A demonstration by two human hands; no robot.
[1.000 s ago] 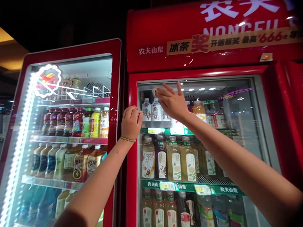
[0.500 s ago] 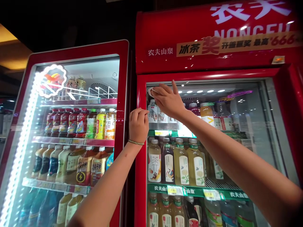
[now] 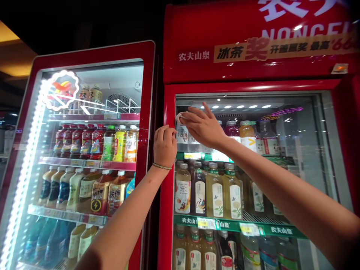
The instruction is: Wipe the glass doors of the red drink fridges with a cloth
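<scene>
Covering white cloth (image 3: 178,118): right hand (image 3: 201,127), grip spread flat; cloth could slip if pressure eases.
Left hand (image 3: 165,146): fingers curled by door frame (image 3: 167,202), contents unclear.

Glossy door frame (image 3: 170,108), smooth reflective glass (image 3: 306,127), matt cloth-like wipe (image 3: 178,119), clear plastic bottles (image 3: 182,187)

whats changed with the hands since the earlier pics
The right hand, with a white cloth, has moved left across the glass door to near the red frame, then slightly down. Nothing was visibly grasped or let go. The left hand stayed at the frame; the bottles stayed put.
</scene>
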